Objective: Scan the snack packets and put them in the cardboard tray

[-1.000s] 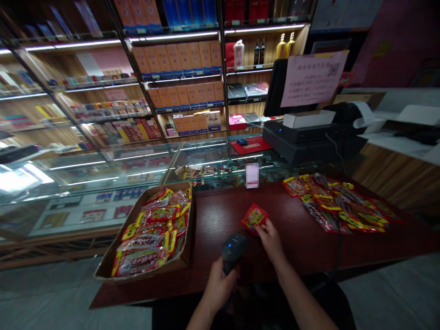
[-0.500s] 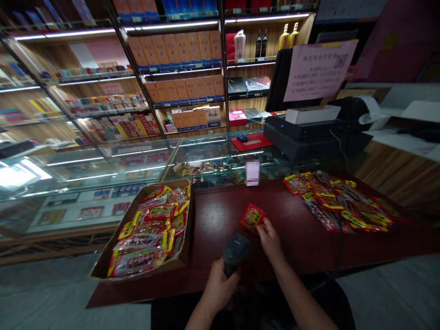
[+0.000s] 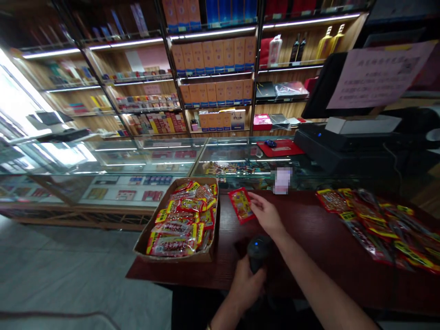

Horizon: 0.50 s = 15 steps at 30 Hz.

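Note:
My left hand (image 3: 244, 285) is wrapped round the handle of a dark barcode scanner (image 3: 258, 250), held above the table's front part. Between the fingertips of my right hand (image 3: 267, 213) is the edge of a small red and yellow snack packet (image 3: 241, 205), lifted beside the carton. An open cardboard carton (image 3: 140, 250) on the left holds several similar packets (image 3: 178, 222), heaped in layers. A loose pile of snack packets (image 3: 373, 220) lies on the right part of the table.
The dark red wooden table (image 3: 305, 215) meets a glass display counter (image 3: 233, 156) at its far edge. A pixelated card (image 3: 282, 179) stands there. Beyond are a mouse (image 3: 270, 143) on a red mat, a monitor (image 3: 323, 87) with a pink notice, and shelves of boxes.
My right hand has carried the snack packet leftward, from in front of the scanner to beside the carton. The view has turned left. The scanner stays in my left hand.

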Tool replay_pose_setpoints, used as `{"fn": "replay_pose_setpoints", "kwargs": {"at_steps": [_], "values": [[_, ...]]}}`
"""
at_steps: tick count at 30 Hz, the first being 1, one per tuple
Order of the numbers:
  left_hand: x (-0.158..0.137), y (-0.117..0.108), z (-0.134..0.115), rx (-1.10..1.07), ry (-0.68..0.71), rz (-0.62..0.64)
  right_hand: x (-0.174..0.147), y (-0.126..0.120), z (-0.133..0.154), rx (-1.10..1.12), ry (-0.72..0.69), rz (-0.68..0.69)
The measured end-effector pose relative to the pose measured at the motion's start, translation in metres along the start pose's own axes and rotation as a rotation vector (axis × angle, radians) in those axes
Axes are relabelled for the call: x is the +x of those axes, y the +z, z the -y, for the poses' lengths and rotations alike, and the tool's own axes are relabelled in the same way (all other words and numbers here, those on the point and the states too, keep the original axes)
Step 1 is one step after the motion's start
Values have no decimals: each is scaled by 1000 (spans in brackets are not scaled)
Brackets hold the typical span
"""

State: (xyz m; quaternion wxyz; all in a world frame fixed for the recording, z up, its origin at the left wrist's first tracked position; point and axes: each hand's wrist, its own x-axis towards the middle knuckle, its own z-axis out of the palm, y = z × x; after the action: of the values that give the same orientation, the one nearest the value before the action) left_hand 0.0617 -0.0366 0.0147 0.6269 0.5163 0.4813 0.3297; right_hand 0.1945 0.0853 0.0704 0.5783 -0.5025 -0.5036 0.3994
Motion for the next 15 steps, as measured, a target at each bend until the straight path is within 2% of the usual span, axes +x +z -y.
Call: {"fn": "replay_pose_setpoints", "kwargs": {"at_steps": [2, 5, 8, 9, 11, 13, 15], "values": [[-1, -1, -1, -21, 24, 7, 33, 43, 17, -109, -36, 152], [-2, -1, -3, -63, 47, -1, 77, 105, 39, -182, -76, 262], [-1, -1, -3, -110, 1, -20, 102, 139, 53, -256, -115, 303], [-1, -1, -3, -117, -16, -26, 104, 140, 55, -281, -126, 303], [-1, -1, -2, -99, -25, -40, 100, 125, 51, -333, -142, 286], [-2, -1, -2, -59, -22, -46, 83, 89, 39, -398, -138, 240], [-2, -1, -3, -37, -23, -36, 58, 35, 22, -489, -108, 147]]}}
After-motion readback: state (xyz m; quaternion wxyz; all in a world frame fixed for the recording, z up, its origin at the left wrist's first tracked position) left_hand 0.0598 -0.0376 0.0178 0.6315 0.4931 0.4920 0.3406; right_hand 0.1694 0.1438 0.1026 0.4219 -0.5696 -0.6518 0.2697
